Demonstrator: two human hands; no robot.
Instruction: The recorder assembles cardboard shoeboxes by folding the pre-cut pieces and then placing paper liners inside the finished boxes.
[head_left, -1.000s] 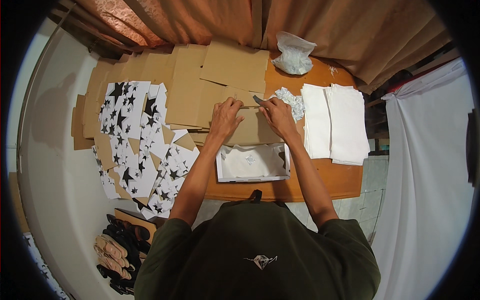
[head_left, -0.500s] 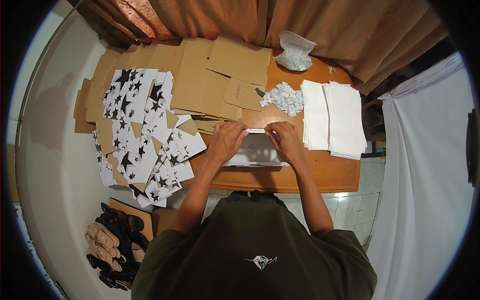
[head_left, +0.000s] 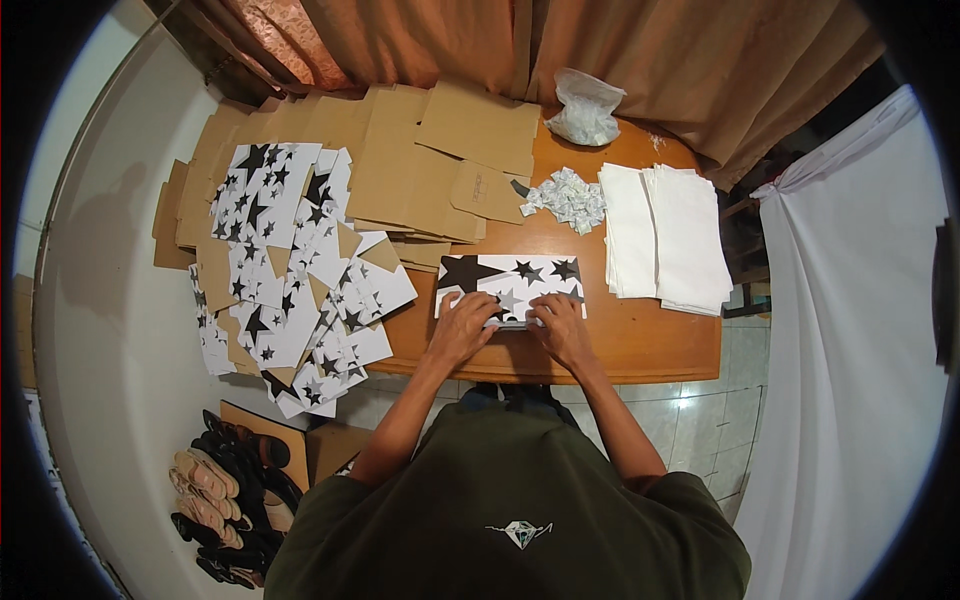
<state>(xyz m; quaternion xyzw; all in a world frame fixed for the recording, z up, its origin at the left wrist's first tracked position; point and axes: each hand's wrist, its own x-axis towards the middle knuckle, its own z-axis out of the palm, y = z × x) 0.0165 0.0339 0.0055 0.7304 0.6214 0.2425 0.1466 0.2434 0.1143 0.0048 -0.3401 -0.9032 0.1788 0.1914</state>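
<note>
On the near part of the table, in front of me, a white cardboard box (head_left: 507, 276) printed with black and grey stars has its lid folded down over it. My left hand (head_left: 463, 328) grips the near edge of the lid on its left half, fingers bent over the top. On the right half of that same edge, my right hand (head_left: 562, 329) holds on with curled fingers. A gap separates the two hands, and both thumbs are mostly hidden along the front side.
Flat star-printed box blanks (head_left: 270, 235) lie heaped at left, beside brown cardboard sheets (head_left: 400, 185). Beyond the box are small white sachets (head_left: 566, 200) and a clear plastic bag (head_left: 585, 110). White sheets (head_left: 690, 240) are stacked at right on the wooden table (head_left: 650, 345). Shoes (head_left: 235, 480) sit lower left.
The lid has come down toward me, so its starred top now shows instead of the white inside. Both hands moved nearer with its edge.
</note>
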